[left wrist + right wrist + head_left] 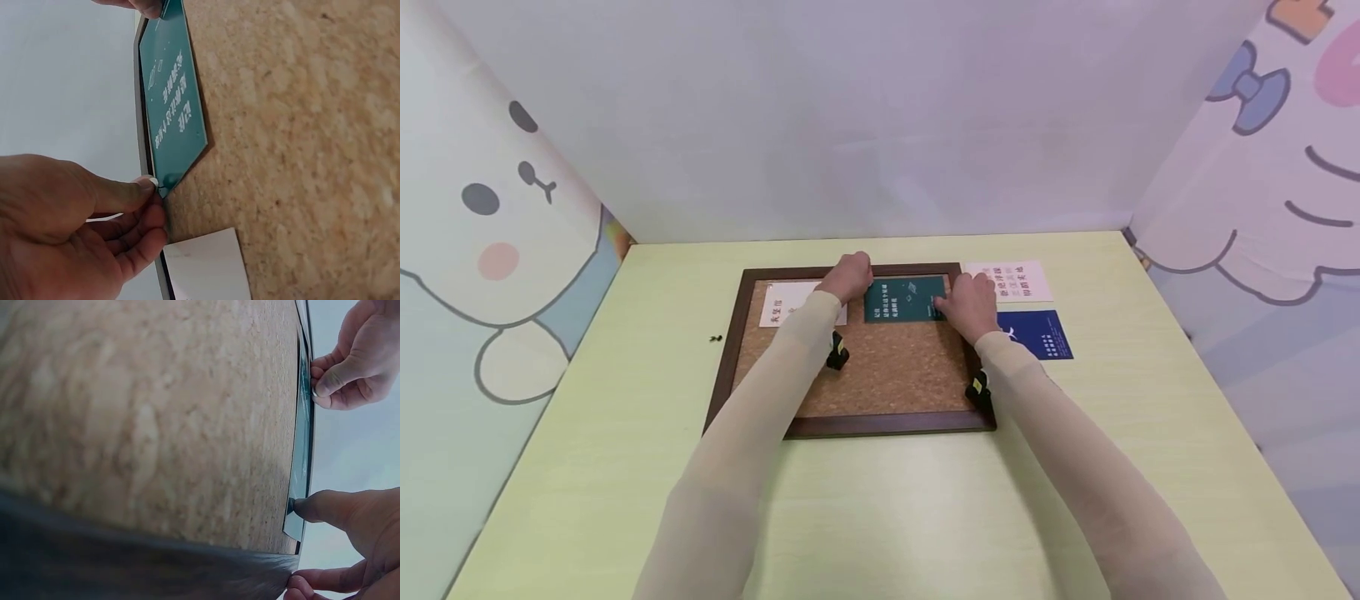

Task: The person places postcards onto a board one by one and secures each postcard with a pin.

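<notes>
A brown-framed corkboard (887,371) lies on the table with a teal card (901,302) against its upper edge. My left hand (848,277) is at the card's top left corner. In the left wrist view its thumb and forefinger pinch a small dark pin (162,187) there, mostly hidden by the fingertips. My right hand (970,304) reaches over the right side of the frame. Its thumb presses the card's right end in the right wrist view, while its other fingers rest against the frame's outer edge. Left of the teal card, a white card (784,302) lies on the cork, partly behind my left arm.
Right of the board lie a white card (1028,281) with printed characters and a dark blue card (1047,337), both partly behind my right hand. Small dark pieces (715,337) sit left of the frame. A pale wall (880,150) stands behind the table.
</notes>
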Demonstrator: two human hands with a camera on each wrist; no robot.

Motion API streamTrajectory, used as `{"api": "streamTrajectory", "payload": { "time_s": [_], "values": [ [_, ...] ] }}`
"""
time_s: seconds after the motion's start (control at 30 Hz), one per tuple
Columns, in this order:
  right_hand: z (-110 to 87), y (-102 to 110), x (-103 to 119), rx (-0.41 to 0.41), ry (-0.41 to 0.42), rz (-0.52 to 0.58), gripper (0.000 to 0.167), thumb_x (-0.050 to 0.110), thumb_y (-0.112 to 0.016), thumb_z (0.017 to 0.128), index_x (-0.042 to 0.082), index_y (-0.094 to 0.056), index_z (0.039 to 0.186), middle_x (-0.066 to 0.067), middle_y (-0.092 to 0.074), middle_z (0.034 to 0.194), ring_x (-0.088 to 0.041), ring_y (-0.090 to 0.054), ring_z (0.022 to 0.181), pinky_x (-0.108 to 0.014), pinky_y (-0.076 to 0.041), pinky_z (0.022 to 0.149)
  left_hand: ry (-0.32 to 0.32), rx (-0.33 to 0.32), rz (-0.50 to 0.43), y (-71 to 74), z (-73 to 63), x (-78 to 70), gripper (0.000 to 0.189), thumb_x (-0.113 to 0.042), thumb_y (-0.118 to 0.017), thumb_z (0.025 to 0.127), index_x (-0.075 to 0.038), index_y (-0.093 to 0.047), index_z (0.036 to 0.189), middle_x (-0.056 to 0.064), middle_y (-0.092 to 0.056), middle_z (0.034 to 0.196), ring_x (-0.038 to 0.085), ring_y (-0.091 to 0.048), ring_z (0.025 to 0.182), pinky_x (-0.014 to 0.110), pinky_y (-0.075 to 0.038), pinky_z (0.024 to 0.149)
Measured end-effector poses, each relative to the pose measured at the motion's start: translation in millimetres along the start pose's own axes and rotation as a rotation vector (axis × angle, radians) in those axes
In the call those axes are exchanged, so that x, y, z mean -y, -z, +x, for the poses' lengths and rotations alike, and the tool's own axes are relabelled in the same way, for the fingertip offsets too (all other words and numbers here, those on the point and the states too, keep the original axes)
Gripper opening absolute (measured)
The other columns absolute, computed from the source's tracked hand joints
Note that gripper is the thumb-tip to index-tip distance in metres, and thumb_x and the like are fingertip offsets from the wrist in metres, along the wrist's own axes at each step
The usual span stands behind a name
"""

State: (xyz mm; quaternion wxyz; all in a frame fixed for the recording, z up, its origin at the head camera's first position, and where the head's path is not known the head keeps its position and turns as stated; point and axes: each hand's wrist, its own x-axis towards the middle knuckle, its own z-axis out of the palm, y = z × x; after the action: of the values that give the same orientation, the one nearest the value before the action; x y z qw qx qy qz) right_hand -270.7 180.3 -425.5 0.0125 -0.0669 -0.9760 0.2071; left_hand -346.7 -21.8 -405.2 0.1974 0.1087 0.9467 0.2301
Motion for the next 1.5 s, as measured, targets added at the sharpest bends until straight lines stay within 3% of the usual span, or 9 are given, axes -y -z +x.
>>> {"api": "streamTrajectory", "payload": {
  "time_s": [0.13, 0.23, 0.4, 0.77, 0.83, 0.93, 1.07, 1.37, 1.5],
  "values": [
    [-0.6, -0.2, 0.9, -0.002, 0.001, -0.003, 0.037, 0.031, -0.069, 0.09, 0.002, -0.058, 0.071, -0.021, -0.059, 0.092, -0.038, -0.052, 0.099, -0.047, -0.043, 0.085, 0.003, 0.002, 0.018, 2.5, -2.4, -0.4, 0.026, -0.012, -0.033, 0.106, -0.008, -0.045, 0.082, 0.005, -0.036, 0.069, 0.017, -0.029, 0.059, 0.032, -0.032, 0.057],
    [-1.1, -0.8, 0.8, -0.006, 0.005, -0.008, 0.037, 0.031, -0.07, 0.089, 0.002, -0.059, 0.07, -0.021, -0.06, 0.091, -0.038, -0.052, 0.1, -0.047, -0.043, 0.086, 0.003, -0.01, 0.004, 4.1, -5.7, -0.1, 0.019, -0.01, -0.034, 0.105, -0.003, -0.051, 0.1, 0.009, -0.046, 0.082, 0.019, -0.037, 0.069, 0.033, -0.034, 0.064],
    [-1.2, -2.3, 0.0, -0.01, 0.016, -0.023, 0.038, 0.031, -0.07, 0.09, 0.002, -0.058, 0.069, -0.02, -0.06, 0.088, -0.038, -0.052, 0.099, -0.048, -0.043, 0.087, 0.013, -0.028, -0.047, 4.5, -9.3, 0.3, 0.026, -0.008, -0.035, 0.104, 0.002, -0.049, 0.123, 0.017, -0.055, 0.107, 0.023, -0.044, 0.085, 0.035, -0.035, 0.073],
    [-1.2, 3.0, -1.5, 0.011, 0.014, 0.0, 0.036, 0.031, -0.068, 0.091, 0.001, -0.06, 0.071, -0.02, -0.058, 0.089, -0.037, -0.051, 0.098, -0.048, -0.042, 0.089, 0.015, -0.063, -0.062, 0.7, -8.5, -1.3, 0.025, -0.005, -0.035, 0.103, 0.002, -0.048, 0.124, 0.019, -0.054, 0.111, 0.024, -0.045, 0.087, 0.036, -0.036, 0.075],
    [-1.3, 4.0, -3.1, 0.009, 0.03, 0.024, 0.037, 0.03, -0.067, 0.091, 0.002, -0.059, 0.067, -0.018, -0.056, 0.081, -0.034, -0.05, 0.09, -0.045, -0.042, 0.082, 0.021, -0.069, -0.063, 0.4, -8.7, -1.7, 0.026, -0.006, -0.035, 0.103, 0.002, -0.047, 0.125, 0.019, -0.054, 0.112, 0.024, -0.045, 0.088, 0.036, -0.036, 0.075],
    [-0.9, 4.7, -7.9, 0.011, 0.05, 0.089, 0.041, 0.028, -0.065, 0.092, 0.004, -0.057, 0.06, -0.012, -0.053, 0.064, -0.03, -0.052, 0.068, -0.037, -0.042, 0.063, 0.027, -0.077, -0.07, 0.3, -8.8, -2.0, 0.029, -0.006, -0.036, 0.103, 0.002, -0.046, 0.128, 0.02, -0.054, 0.115, 0.024, -0.046, 0.089, 0.036, -0.036, 0.075],
    [1.1, 6.2, -17.7, 0.005, 0.049, 0.16, 0.046, 0.029, -0.062, 0.093, 0.008, -0.052, 0.054, -0.003, -0.042, 0.047, -0.021, -0.043, 0.043, -0.031, -0.034, 0.046, 0.029, -0.084, -0.081, 0.9, -7.9, -1.6, 0.031, -0.006, -0.038, 0.102, 0.003, -0.045, 0.131, 0.021, -0.055, 0.117, 0.024, -0.048, 0.089, 0.036, -0.036, 0.075],
    [6.7, 27.0, -52.1, -0.052, -0.017, 0.152, 0.048, 0.034, -0.055, 0.093, 0.012, -0.035, 0.056, 0.003, -0.025, 0.051, -0.019, -0.029, 0.051, -0.034, -0.031, 0.062, 0.047, -0.068, -0.066, 4.9, -8.3, -3.9, 0.03, -0.006, -0.042, 0.102, 0.004, -0.044, 0.13, 0.021, -0.052, 0.113, 0.024, -0.042, 0.086, 0.036, -0.032, 0.074],
    [9.9, 39.7, -69.5, -0.071, -0.063, 0.121, 0.049, 0.035, -0.054, 0.092, 0.012, -0.029, 0.056, 0.003, -0.023, 0.052, -0.023, -0.033, 0.057, -0.037, -0.034, 0.067, 0.05, -0.079, -0.046, 5.5, -8.4, -5.0, 0.028, -0.005, -0.04, 0.102, 0.004, -0.045, 0.128, 0.018, -0.05, 0.104, 0.023, -0.04, 0.084, 0.035, -0.032, 0.073]
  ]
}}
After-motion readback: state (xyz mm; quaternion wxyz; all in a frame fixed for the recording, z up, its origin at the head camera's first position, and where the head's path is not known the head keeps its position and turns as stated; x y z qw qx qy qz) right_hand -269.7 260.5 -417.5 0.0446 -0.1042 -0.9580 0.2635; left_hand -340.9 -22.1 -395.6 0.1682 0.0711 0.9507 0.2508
